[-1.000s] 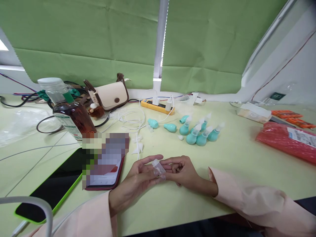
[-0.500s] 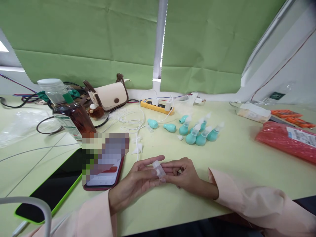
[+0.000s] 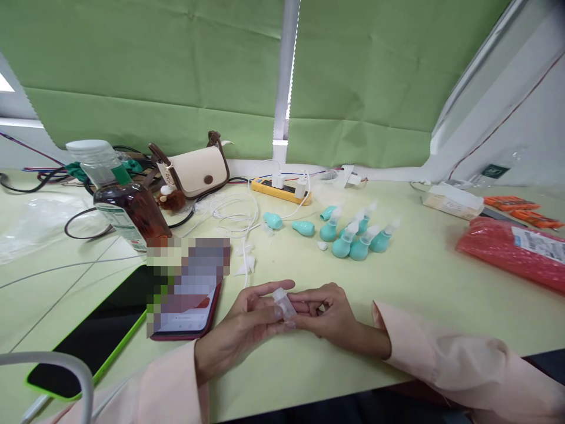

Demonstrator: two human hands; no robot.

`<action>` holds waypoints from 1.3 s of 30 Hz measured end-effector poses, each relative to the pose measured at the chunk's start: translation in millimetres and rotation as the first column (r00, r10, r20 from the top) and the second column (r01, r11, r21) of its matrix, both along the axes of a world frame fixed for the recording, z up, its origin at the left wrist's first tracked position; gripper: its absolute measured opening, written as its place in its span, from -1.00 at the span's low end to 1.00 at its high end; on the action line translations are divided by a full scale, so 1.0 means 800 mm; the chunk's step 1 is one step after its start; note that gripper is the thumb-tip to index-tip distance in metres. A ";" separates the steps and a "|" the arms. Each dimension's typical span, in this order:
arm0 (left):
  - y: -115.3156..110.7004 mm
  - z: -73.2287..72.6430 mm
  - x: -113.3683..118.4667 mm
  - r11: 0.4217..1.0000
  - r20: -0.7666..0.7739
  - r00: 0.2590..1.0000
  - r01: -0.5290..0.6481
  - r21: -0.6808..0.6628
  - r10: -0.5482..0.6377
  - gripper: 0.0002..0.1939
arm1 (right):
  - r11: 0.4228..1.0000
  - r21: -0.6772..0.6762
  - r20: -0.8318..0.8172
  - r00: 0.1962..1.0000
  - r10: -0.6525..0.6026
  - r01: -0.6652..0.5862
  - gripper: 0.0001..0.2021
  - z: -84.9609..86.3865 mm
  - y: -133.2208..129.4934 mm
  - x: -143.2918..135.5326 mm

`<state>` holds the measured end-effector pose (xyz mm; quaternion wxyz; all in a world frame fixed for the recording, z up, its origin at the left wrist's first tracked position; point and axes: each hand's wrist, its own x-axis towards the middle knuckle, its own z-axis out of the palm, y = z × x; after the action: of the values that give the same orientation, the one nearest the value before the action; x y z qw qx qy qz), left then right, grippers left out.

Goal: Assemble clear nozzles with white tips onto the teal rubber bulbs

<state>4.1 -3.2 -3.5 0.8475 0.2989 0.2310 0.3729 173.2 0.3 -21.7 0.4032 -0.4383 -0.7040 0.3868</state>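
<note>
Between both hands, just above the table's near side, is a small translucent plastic piece (image 3: 285, 305), roughly tube-shaped. My left hand (image 3: 251, 315) holds it from the left, with the thumb on top and the index finger stretched behind it. From the right, my right hand (image 3: 329, 312) pinches its lower end with thumb and fingers. Farther back stand several teal rubber bulbs with clear pointed nozzles (image 3: 359, 248). Two teal bulbs (image 3: 303, 228) lie on their sides without nozzles. Small clear plastic bits (image 3: 247, 265) are scattered left of them.
At left lie a black phone with a green edge (image 3: 101, 335) and a red-cased phone (image 3: 188, 324). Behind them stand an amber bottle (image 3: 128, 209) and a cream handbag (image 3: 198, 171). A yellow power strip (image 3: 265, 189) sits by the wall. A red package (image 3: 498, 250) lies at right.
My left thumb has shifted slightly on the plastic piece. Both hands otherwise stay in the same place, and the things on the table have not moved.
</note>
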 end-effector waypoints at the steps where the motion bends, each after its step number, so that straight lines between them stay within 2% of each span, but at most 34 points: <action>1: -0.001 0.000 0.000 1.000 -0.009 1.000 -0.004 0.012 0.004 -0.64 | 1.000 0.023 0.014 1.000 0.002 -0.002 -0.68 0.000 -0.001 0.000; 5: -0.002 0.002 0.000 1.000 -0.048 0.999 -0.012 0.027 0.013 -0.68 | 0.994 0.099 0.058 0.997 -0.044 0.038 -0.71 0.001 -0.005 0.000; 7: -0.001 0.004 0.001 1.000 -0.029 1.000 0.007 0.020 -0.007 -0.69 | 0.995 0.073 0.062 0.996 -0.067 0.062 -0.69 0.002 -0.005 -0.001; 11: -0.001 0.004 0.003 0.996 0.025 0.998 0.061 0.059 -0.063 -0.73 | 0.999 -0.031 0.021 1.000 0.010 -0.009 -0.60 0.004 0.000 -0.002; 14: -0.003 0.004 0.004 0.993 0.053 0.996 0.068 0.094 -0.073 -0.77 | 0.998 -0.001 0.018 0.997 0.070 -0.070 -0.66 0.009 0.003 0.000; 17: -0.004 0.006 0.007 0.993 0.045 0.997 0.055 0.104 -0.060 -0.80 | 0.987 0.145 0.101 0.993 0.056 -0.070 -0.75 0.011 0.004 0.004; 19: -0.004 0.008 0.008 0.991 0.017 0.999 0.047 0.122 -0.049 -0.83 | 0.951 0.293 0.192 0.981 0.037 -0.094 -0.80 0.011 0.005 0.008; 23: -0.003 0.006 0.009 0.977 -0.120 0.992 -0.020 0.212 0.046 -0.82 | 0.797 0.579 0.339 0.940 -0.044 -0.171 -0.79 0.011 0.009 0.014; 25: -0.004 0.003 0.007 0.943 -0.238 0.954 -0.102 0.317 0.183 -0.77 | 0.710 0.678 0.373 0.921 -0.109 -0.190 -0.75 0.012 0.012 0.017; 27: -0.005 0.002 0.005 0.865 -0.353 0.865 -0.162 0.475 0.356 -0.72 | 0.645 0.734 0.398 0.904 -0.159 -0.210 -0.73 0.013 0.014 0.020; 29: -0.007 0.002 0.003 0.762 -0.411 0.767 -0.150 0.630 0.492 -0.71 | 0.614 0.753 0.423 0.889 -0.177 -0.236 -0.73 0.014 0.015 0.022; 31: -0.009 0.003 0.002 0.681 -0.433 0.712 -0.087 0.727 0.553 -0.74 | 0.604 0.751 0.451 0.875 -0.175 -0.266 -0.74 0.014 0.015 0.022; 32: -0.009 0.004 0.002 0.659 -0.440 0.701 -0.058 0.750 0.562 -0.75 | 0.604 0.745 0.468 0.868 -0.168 -0.285 -0.74 0.014 0.015 0.022; 34: -0.008 0.004 0.003 0.650 -0.445 0.704 -0.031 0.759 0.554 -0.76 | 0.611 0.727 0.494 0.857 -0.148 -0.314 -0.76 0.013 0.014 0.021; 39: -0.004 0.002 0.003 0.672 -0.401 0.752 -0.073 0.737 0.523 -0.75 | 0.670 0.672 0.497 0.863 -0.093 -0.315 -0.80 0.016 0.011 0.018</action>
<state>6.8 -6.7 -2.1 0.4850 0.6423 0.3740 0.4608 187.7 9.3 -8.5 0.3265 -0.2768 -0.9033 -0.0290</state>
